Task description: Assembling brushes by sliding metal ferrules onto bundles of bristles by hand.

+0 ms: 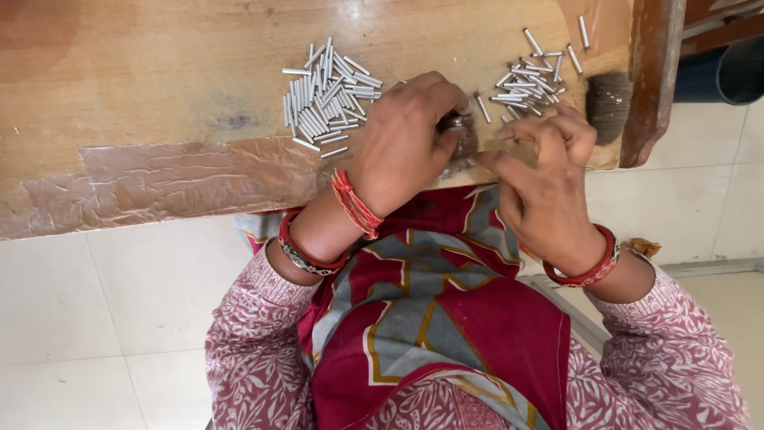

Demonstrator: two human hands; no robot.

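Note:
My left hand rests on the front edge of the wooden table, fingers curled around a small dark object that is mostly hidden. My right hand is just to its right, thumb and fingers pinched together near that object; whether it holds a small metal tube I cannot tell. A pile of short silver metal tubes lies left of my left hand. A second, looser pile of tubes lies beyond my right hand. Red bangles and thread are on both wrists.
A dark round brush head sits at the table's right end beside a wooden rail. Brown tape covers the table's front edge. A red patterned cloth lies over my lap above a tiled floor.

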